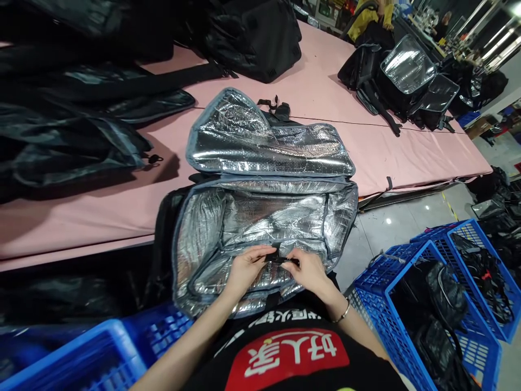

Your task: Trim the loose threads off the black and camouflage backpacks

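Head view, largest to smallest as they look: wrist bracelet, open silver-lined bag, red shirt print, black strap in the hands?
1. Open silver-lined bag
2. Red shirt print
3. Black strap, partly hidden
4. Wrist bracelet

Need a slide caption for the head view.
Left hand and right hand hold a black strap over an open silver-lined bag at a pink-covered table.

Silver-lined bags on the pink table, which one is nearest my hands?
The open bag under the left hand and right hand; the others lie farther away.
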`<state>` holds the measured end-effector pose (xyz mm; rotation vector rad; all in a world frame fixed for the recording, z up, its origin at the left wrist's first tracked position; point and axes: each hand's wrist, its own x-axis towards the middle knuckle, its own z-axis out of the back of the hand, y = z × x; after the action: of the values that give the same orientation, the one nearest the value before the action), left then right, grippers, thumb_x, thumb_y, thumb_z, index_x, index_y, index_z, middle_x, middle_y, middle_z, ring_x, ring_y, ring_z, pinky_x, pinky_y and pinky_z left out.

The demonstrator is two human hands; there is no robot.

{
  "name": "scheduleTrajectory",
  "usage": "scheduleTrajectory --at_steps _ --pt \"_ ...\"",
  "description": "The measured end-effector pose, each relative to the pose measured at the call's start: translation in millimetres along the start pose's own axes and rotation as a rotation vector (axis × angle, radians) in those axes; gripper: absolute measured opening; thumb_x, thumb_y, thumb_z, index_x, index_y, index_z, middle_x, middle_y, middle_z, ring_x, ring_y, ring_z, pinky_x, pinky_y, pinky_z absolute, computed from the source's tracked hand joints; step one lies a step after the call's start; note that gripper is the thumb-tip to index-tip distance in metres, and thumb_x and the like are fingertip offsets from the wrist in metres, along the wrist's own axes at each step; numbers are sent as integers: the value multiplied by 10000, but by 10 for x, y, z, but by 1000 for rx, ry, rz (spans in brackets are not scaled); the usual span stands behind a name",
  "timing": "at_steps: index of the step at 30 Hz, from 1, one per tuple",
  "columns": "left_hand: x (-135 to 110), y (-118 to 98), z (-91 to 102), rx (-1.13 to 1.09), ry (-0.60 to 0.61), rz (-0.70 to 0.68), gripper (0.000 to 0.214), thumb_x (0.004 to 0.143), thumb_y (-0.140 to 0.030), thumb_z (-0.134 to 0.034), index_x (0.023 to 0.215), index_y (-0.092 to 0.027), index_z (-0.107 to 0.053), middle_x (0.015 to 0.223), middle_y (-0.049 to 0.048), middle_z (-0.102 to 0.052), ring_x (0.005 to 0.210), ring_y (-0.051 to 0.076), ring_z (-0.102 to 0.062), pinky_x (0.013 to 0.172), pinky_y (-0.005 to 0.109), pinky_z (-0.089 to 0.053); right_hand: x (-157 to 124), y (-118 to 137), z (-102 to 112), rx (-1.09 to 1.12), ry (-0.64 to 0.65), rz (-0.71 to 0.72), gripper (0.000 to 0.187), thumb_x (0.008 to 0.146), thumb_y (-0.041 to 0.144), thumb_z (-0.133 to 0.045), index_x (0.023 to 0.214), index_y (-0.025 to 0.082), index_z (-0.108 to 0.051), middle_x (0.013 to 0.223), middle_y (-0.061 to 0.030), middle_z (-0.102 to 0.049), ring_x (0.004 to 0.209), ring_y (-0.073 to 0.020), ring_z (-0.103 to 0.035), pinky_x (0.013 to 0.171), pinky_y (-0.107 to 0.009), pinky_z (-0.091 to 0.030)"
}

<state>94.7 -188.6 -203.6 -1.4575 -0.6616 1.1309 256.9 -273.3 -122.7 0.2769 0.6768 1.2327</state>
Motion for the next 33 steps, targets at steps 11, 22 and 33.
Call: scheduleTrajectory --at_steps 11,22,33 --pt "13 31 -16 -10 7 -6 258 600 -349 -633 786 -212 -750 964 86 -683 954 239 -612 988 418 -425 14 -12 -28 -10 -7 -1 185 849 356 -590 997 257 -636 767 -1 -691 682 -190 -632 591 -251 -381" --pt "6 12 -10 14 12 -1 245 617 -330 -619 791 -220 -752 951 73 -696 972 239 -608 999 414 -415 -6 -14 -12 73 -53 -61 158 866 332 -555 985 256 -628 825 12 -706 660 -166 -625 606 -244 -401" --pt "-9 -31 -28 19 7 -4 237 632 -331 -609 785 -214 -747 924 71 -702 967 235 -618 995 403 -423 7 -25 -49 43 -52 -57 153 867 325 -552 978 250 -626 822 2 -706 725 -189 -650 657 -260 -426"
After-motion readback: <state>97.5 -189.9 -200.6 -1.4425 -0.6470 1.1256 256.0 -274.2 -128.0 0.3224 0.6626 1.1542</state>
